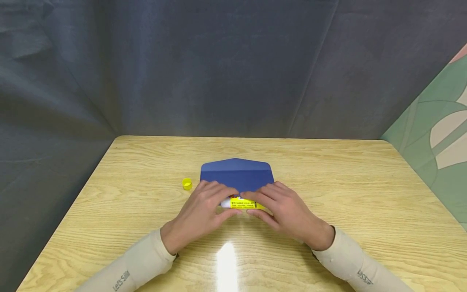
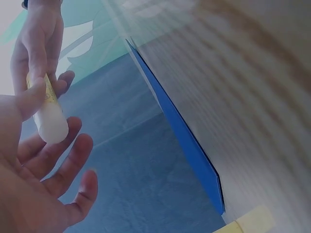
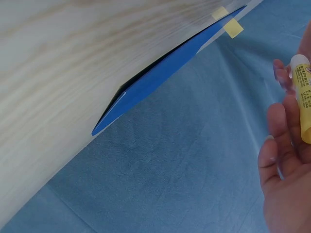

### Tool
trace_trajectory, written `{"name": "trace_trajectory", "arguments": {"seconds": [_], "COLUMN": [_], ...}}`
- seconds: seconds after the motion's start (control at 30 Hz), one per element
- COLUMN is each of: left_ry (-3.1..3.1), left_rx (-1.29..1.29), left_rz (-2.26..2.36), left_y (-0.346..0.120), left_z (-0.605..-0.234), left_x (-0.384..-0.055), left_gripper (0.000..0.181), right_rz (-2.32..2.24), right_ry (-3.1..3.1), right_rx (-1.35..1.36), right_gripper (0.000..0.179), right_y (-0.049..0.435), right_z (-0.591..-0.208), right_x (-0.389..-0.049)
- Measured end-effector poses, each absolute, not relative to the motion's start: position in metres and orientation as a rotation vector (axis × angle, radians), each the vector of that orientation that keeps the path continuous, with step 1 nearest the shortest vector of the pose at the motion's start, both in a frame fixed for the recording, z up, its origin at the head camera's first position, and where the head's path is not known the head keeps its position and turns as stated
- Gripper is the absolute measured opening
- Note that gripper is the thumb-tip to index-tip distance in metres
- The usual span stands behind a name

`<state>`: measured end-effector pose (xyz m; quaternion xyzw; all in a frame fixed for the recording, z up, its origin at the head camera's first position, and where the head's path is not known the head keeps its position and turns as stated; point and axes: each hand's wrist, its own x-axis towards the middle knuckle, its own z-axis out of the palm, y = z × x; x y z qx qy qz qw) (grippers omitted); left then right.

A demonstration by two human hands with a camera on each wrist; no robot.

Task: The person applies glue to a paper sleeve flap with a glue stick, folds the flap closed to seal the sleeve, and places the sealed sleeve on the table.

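Note:
Both hands hold a yellow glue stick sideways, raised in front of a blue envelope. My left hand has its thumb and fingers about the half with the white end, and that end shows uncapped in the left wrist view. My right hand grips the yellow base end between thumb and fingers; printed text shows along the tube in the right wrist view. The envelope lies flat with its flap unfolded away from me, its near edge hidden behind the hands.
A small yellow cap stands on the wooden table left of the envelope. Dark cloth hangs behind the table and along its left side. A green patterned panel borders the right.

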<state>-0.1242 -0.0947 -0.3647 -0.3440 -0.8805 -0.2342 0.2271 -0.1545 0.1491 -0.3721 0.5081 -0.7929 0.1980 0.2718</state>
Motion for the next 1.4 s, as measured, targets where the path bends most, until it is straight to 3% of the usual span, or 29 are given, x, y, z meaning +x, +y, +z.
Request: {"name": "trace_trajectory", "arguments": {"seconds": [0.33,0.57,0.83,1.4], "left_ry": [-2.829,-3.025,-3.226,-3.273], "left_rx": [-0.664,-0.696,-0.783,-0.836], "left_rz": [-0.527,-0.264,-0.180,-0.123], "left_y": [-0.108,-0.118,-0.118,-0.116], "left_z": [-0.360,-0.363,-0.366,-0.365], "left_x": [-0.132,-0.137,-0.135,-0.133], "left_gripper": [0.073,0.055,0.064,0.059], "right_rz": [0.549,0.594,0.590,0.581], "right_ry": [-2.263,-2.248,-2.246,-2.232], "right_rx": [1.210,1.138,1.124,1.124], "right_gripper": [0.035,0.035,0.039,0.034], "right_y": [0.152,0.153,0.154,0.153], "right_z": [-0.367,-0.368,-0.367,-0.369], "right_x": [-0.151,-0.154,-0.154,-0.155]}}
